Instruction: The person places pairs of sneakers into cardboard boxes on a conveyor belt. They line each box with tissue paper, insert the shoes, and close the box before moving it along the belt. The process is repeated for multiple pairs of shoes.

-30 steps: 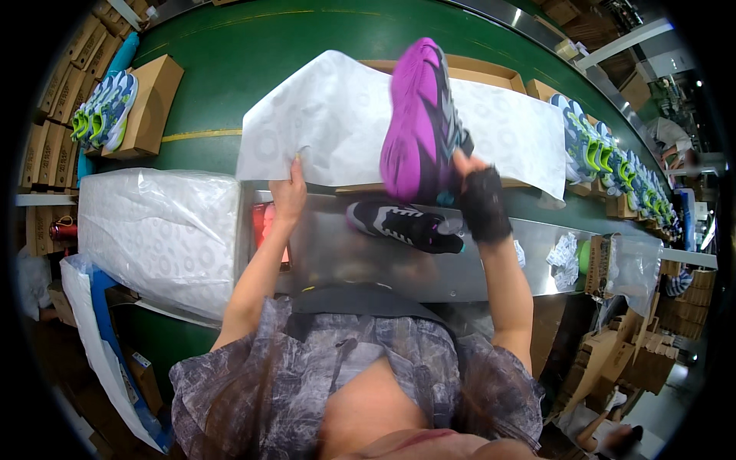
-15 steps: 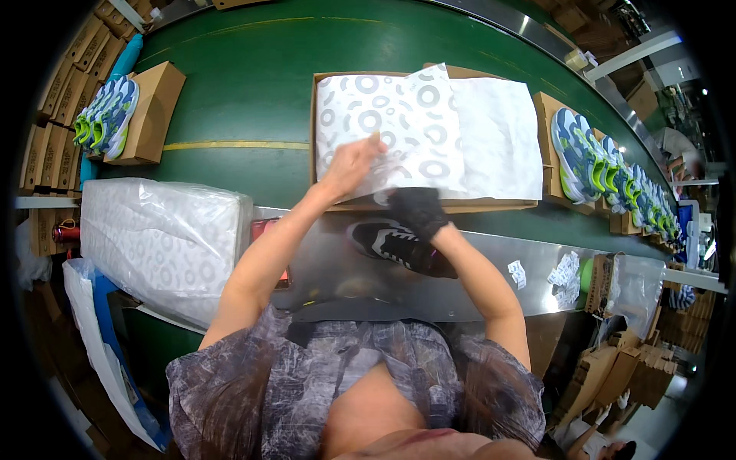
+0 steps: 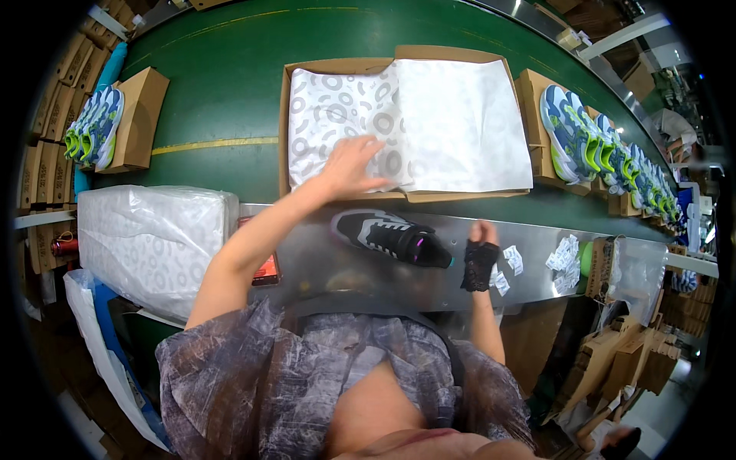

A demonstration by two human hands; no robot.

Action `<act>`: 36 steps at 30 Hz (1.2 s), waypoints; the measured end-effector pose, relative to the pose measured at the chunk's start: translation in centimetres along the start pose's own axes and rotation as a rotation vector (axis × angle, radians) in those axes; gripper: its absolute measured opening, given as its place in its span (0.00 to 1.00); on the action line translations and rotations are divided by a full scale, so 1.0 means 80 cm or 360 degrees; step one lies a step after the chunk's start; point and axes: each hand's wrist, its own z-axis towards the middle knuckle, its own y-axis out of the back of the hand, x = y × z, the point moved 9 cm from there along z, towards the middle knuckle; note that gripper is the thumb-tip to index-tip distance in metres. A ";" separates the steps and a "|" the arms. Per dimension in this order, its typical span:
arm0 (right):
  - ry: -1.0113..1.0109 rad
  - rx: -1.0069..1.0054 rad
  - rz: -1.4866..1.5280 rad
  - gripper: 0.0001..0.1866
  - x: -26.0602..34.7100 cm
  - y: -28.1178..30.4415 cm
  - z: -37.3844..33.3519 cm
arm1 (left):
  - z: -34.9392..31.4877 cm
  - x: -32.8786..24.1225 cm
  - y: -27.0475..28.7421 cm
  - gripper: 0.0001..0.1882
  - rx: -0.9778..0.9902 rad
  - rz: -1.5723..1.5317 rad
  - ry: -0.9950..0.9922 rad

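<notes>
An open cardboard shoebox (image 3: 285, 138) sits before me on the green surface, its inside covered by white wrapping paper (image 3: 464, 126) with grey rings printed on the left part. My left hand (image 3: 353, 165) is bare and rests on or just over that paper, fingers apart. On the metal ledge lies a black and grey sneaker (image 3: 392, 238) with pale laces, untouched. To its right is my right hand (image 3: 481, 257), in a black fingerless glove, fingers drawn together; what they hold, if anything, is hidden. Small white sachets (image 3: 513, 261) lie beside it.
Left of me, a clear plastic bag (image 3: 157, 241) encloses patterned paper. Blue and lime sneakers (image 3: 569, 134) stand along boxes at right, more sneakers (image 3: 98, 126) by a box at left. A sachet pile (image 3: 564, 262) lies on the ledge. Another person (image 3: 606, 429) is at lower right.
My right hand has drawn back from the box's near edge to the right, uncovering the sneaker. The paper's raised corner now lies flatter. My left hand stays over the paper, its fingers more spread.
</notes>
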 end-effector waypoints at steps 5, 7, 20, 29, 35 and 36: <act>-0.0562 0.0780 0.0493 0.21 -0.032 -0.073 -0.068 | -0.100 -0.094 -0.011 0.42 0.0298 -0.0174 -0.0300; -0.0822 0.1083 0.0640 0.22 0.024 -0.074 -0.072 | -0.126 -0.065 -0.029 0.43 0.0258 -0.0223 -0.0001; 0.0219 0.0971 0.1134 0.27 0.213 -0.046 -0.043 | -0.046 -0.022 0.117 0.34 -0.0486 -0.1661 0.0554; -0.0717 0.1024 0.0761 0.18 0.062 -0.107 -0.043 | 0.008 0.157 -0.092 0.40 -0.0232 -0.1366 0.1568; -0.1188 0.0404 0.1537 0.16 -0.014 -0.143 0.000 | 0.007 0.066 -0.070 0.34 0.0367 -0.1826 0.1420; -0.1185 0.0316 0.1285 0.17 -0.003 -0.126 0.011 | 0.002 0.065 -0.067 0.32 0.0370 -0.1955 0.1324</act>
